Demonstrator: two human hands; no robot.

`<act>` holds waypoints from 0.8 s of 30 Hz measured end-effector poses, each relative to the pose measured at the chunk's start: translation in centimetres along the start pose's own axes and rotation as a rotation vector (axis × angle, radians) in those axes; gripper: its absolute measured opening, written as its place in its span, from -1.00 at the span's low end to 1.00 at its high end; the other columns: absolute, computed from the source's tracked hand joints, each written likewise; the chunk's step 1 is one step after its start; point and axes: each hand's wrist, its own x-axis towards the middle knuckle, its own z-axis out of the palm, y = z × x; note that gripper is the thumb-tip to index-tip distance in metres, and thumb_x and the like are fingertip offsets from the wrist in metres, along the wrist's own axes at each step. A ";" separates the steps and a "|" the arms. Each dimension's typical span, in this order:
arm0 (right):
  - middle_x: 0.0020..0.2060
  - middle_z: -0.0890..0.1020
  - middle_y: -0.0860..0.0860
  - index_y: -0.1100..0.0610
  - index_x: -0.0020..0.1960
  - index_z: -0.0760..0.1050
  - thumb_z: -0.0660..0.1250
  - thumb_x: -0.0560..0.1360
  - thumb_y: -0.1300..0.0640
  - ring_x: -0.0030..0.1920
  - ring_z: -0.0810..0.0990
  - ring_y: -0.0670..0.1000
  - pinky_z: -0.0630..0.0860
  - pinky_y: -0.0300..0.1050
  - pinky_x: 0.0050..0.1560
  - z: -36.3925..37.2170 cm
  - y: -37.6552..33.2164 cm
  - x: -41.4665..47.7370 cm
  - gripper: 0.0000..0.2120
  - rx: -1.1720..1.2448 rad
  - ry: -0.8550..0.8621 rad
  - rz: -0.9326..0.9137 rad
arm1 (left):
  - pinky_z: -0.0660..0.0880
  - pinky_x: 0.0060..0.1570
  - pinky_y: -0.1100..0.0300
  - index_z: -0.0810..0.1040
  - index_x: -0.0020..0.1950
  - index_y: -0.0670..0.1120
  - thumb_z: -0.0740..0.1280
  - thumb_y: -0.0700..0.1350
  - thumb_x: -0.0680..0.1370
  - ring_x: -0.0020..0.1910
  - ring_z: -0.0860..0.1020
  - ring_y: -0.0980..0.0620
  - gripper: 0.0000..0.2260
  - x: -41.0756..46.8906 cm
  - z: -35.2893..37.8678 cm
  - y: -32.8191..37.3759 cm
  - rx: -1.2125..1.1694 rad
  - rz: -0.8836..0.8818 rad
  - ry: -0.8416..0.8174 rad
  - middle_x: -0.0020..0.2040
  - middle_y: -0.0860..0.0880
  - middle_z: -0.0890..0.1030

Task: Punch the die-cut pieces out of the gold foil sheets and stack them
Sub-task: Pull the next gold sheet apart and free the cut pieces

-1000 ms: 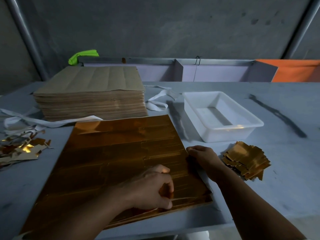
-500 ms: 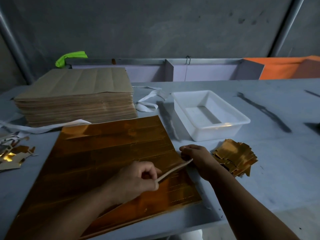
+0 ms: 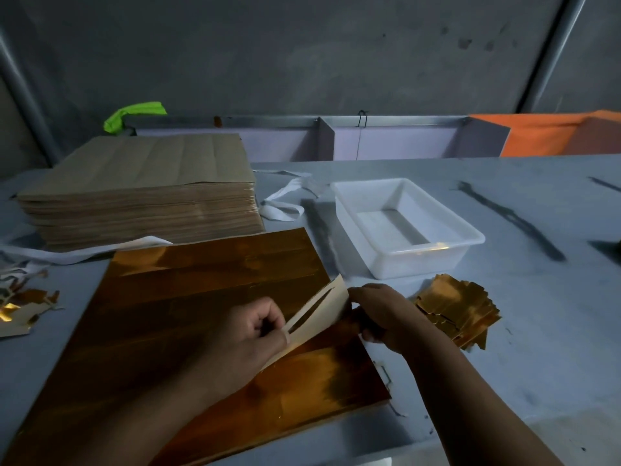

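Mid punch-out here: left hand [image 3: 250, 326] pinches a pale-backed strip [image 3: 314, 316] peeled up off the gold foil sheets [image 3: 201, 314], right hand [image 3: 383, 312] curled closed on its far end. Next I'd guess tear it free, then drop it on the gold pile [image 3: 457, 314] just right of that grip.

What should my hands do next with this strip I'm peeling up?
Probably pull the strip fully free and lay it on the gold pile at right. The left hand pinches its near end, the right hand holds the far end, and it is lifted, pale side showing, off the foil sheet.
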 end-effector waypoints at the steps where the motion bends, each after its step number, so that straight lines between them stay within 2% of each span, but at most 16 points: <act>1: -0.20 0.61 0.15 0.13 0.03 0.48 0.29 0.59 0.13 -0.39 0.52 -0.04 0.49 -0.20 -0.37 -0.1 -0.1 0.0 -0.93 0.029 -0.017 0.011 | 0.56 -0.23 0.13 0.52 -0.17 0.05 0.37 -0.11 0.54 -0.24 0.57 0.01 -0.89 -0.2 0.0 0.0 0.035 0.031 0.017 -0.25 -0.01 0.58; 3: -0.25 0.62 0.13 0.15 0.05 0.51 0.26 0.60 0.18 -0.42 0.53 -0.04 0.48 -0.21 -0.43 0.0 -0.2 -0.1 -0.92 0.060 -0.040 0.000 | 0.62 -0.22 0.15 0.47 -0.08 0.13 0.36 -0.09 0.56 -0.18 0.60 0.09 -0.88 -0.7 0.0 0.2 0.158 0.104 0.025 -0.20 0.03 0.58; 5: -0.36 0.62 0.08 0.15 0.03 0.54 0.25 0.60 0.18 -0.45 0.53 -0.05 0.44 -0.21 -0.47 0.2 -0.2 -0.1 -0.89 0.077 -0.045 -0.031 | 0.59 -0.20 0.34 0.34 0.08 0.21 0.32 -0.03 0.58 -0.15 0.58 0.22 -0.80 -1.2 0.3 0.5 0.390 0.194 0.027 -0.06 0.15 0.55; 8: -0.41 0.55 0.06 0.17 0.01 0.54 0.23 0.60 0.20 -0.46 0.47 -0.04 0.37 -0.20 -0.46 0.5 -0.2 -0.2 -0.89 0.121 -0.044 -0.090 | 0.53 -0.22 0.44 0.20 0.25 0.24 0.23 0.07 0.61 -0.12 0.56 0.26 -0.71 -1.8 1.1 0.7 0.621 0.344 0.055 0.01 0.19 0.53; 10: -0.42 0.52 0.04 0.17 0.00 0.52 0.26 0.59 0.19 -0.48 0.45 -0.05 0.35 -0.19 -0.46 0.6 -0.2 -0.2 -0.92 0.132 -0.039 -0.108 | 0.48 -0.30 0.42 0.34 0.19 0.18 0.23 0.05 0.62 -0.22 0.55 0.23 -0.83 -2.0 1.7 0.9 0.622 0.411 0.082 -0.11 0.18 0.52; 12: -0.44 0.50 0.04 0.17 -0.02 0.51 0.30 0.58 0.13 -0.50 0.42 -0.07 0.34 -0.22 -0.50 0.9 -0.2 -0.5 -0.90 0.172 0.031 -0.056 | 0.37 -0.48 0.41 0.47 -0.03 0.09 0.32 -0.04 0.59 -0.42 0.48 0.18 -0.95 -2.2 1.8 1.3 0.651 0.445 0.102 -0.30 0.15 0.46; 14: -0.39 0.43 0.05 0.15 -0.01 0.48 0.31 0.59 0.07 -0.47 0.37 -0.06 0.30 -0.22 -0.52 0.9 0.1 -0.3 -0.87 0.325 0.188 -0.041 | 0.32 -0.56 0.43 0.49 -0.17 0.05 0.43 -0.13 0.51 -0.52 0.42 0.18 -0.85 -2.2 1.8 1.3 0.653 0.445 0.152 -0.39 0.15 0.42; 17: -0.33 0.38 0.05 0.13 -0.09 0.43 0.26 0.61 0.18 -0.41 0.33 -0.04 0.29 -0.17 -0.43 0.2 0.5 -0.1 -0.90 0.596 0.448 -0.088 | 0.16 -0.54 0.52 0.49 -0.19 0.03 0.48 -0.15 0.44 -0.53 0.36 0.22 -0.81 -2.3 1.7 1.4 0.622 0.455 0.193 -0.39 0.17 0.40; 19: -0.31 0.40 0.06 0.10 -0.15 0.39 0.24 0.61 0.21 -0.38 0.34 -0.03 0.30 -0.15 -0.38 -0.1 0.5 -0.2 -0.84 0.669 0.492 -0.097 | 0.14 -0.53 0.53 0.49 -0.17 0.02 0.48 -0.16 0.43 -0.52 0.37 0.22 -0.82 -2.4 1.4 1.3 0.625 0.456 0.223 -0.38 0.16 0.39; 21: -0.21 0.50 0.09 0.11 -0.09 0.43 0.26 0.62 0.09 -0.29 0.46 0.02 0.41 -0.13 -0.32 0.2 0.4 -0.4 -0.87 0.584 0.388 -0.049 | 0.18 -0.57 0.48 0.49 -0.17 0.01 0.48 -0.18 0.43 -0.53 0.35 0.20 -0.82 -2.4 1.3 1.1 0.621 0.460 0.259 -0.37 0.15 0.38; 24: -0.06 0.61 0.15 0.15 0.04 0.51 0.23 0.58 -0.23 -0.07 0.60 0.11 0.53 -0.08 -0.29 1.5 0.1 -0.5 -0.58 0.337 0.077 0.062 | 0.34 -0.61 0.35 0.45 -0.18 0.03 0.47 -0.19 0.42 -0.53 0.34 0.19 -0.78 -2.3 1.4 1.1 0.603 0.475 0.308 -0.38 0.16 0.35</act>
